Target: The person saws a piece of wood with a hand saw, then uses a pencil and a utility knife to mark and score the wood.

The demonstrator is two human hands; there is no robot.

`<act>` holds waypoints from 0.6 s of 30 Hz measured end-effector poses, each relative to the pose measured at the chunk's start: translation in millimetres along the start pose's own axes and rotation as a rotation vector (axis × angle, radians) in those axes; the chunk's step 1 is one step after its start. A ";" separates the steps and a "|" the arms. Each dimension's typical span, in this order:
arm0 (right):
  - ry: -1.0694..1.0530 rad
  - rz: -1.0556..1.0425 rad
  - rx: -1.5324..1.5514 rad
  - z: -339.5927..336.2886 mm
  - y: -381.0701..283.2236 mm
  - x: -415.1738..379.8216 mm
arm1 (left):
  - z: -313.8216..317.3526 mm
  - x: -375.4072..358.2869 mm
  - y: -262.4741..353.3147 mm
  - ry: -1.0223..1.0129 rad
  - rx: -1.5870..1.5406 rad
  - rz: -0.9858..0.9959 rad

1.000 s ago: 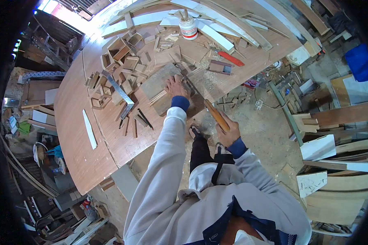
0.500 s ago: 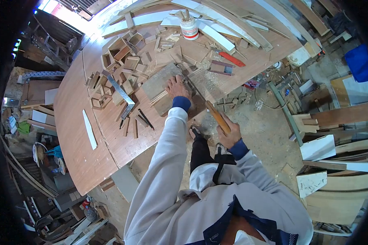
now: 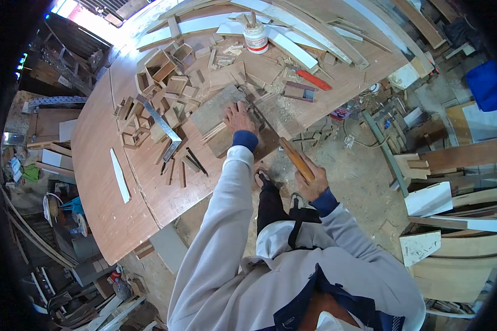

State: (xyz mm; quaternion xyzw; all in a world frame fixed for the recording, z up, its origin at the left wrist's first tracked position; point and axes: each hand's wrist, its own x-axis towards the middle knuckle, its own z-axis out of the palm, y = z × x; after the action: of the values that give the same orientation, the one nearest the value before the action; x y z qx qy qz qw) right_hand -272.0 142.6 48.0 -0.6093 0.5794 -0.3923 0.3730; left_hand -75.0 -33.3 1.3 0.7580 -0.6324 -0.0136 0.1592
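My left hand (image 3: 239, 121) bears down on thin wooden strips (image 3: 214, 132), its fingers closed over them against a worn wooden board (image 3: 211, 110) on the table. The strips' pale ends stick out to the left of the palm. In my right hand (image 3: 313, 185), a handsaw is gripped by its long wooden handle (image 3: 297, 160). The saw's narrow blade (image 3: 268, 122) runs up along the board's right side, beside my left fingers. Where the teeth meet the wood is too small to tell.
Small wooden frames (image 3: 163, 66) and offcuts crowd the table left of the board. A metal square (image 3: 163, 122) lies among them. Farther back stand a white jar (image 3: 255, 39) and a red-handled tool (image 3: 313, 79). Stacked boards (image 3: 458, 259) fill the right side.
My right hand and the saw have shifted slightly toward me and to the right. My left hand stays in place on the strips.
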 end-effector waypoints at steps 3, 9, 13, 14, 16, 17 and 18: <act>0.002 -0.033 -0.034 -26.4 -4.4 -39.6 | -0.5 -1.7 0.6 0.013 0.001 -0.007; 0.029 -0.094 -0.100 -26.5 8.8 -52.7 | 3.7 -0.2 -2.6 -0.013 -0.018 -0.002; 0.025 0.015 0.114 7.4 3.4 5.1 | -1.2 -4.3 -0.7 -0.007 -0.019 -0.006; 0.027 0.013 0.118 5.6 2.0 2.5 | -2.9 -0.7 -0.9 -0.003 -0.015 -0.004; -0.039 0.082 0.054 -11.3 2.1 -23.6 | -0.4 -3.7 -0.9 0.003 0.008 0.000; -0.046 0.075 0.051 -20.1 6.8 -39.7 | -2.1 -2.8 0.5 0.008 0.006 -0.009; -0.017 -0.012 -0.086 -29.5 12.3 -61.1 | -6.3 -4.9 2.5 0.010 -0.004 -0.006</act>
State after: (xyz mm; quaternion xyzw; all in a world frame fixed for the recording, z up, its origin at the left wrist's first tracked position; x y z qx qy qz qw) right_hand -305.2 202.9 46.3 -0.6314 0.5889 -0.3641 0.3492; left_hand -77.0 -27.6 7.0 0.7595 -0.6294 -0.0117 0.1639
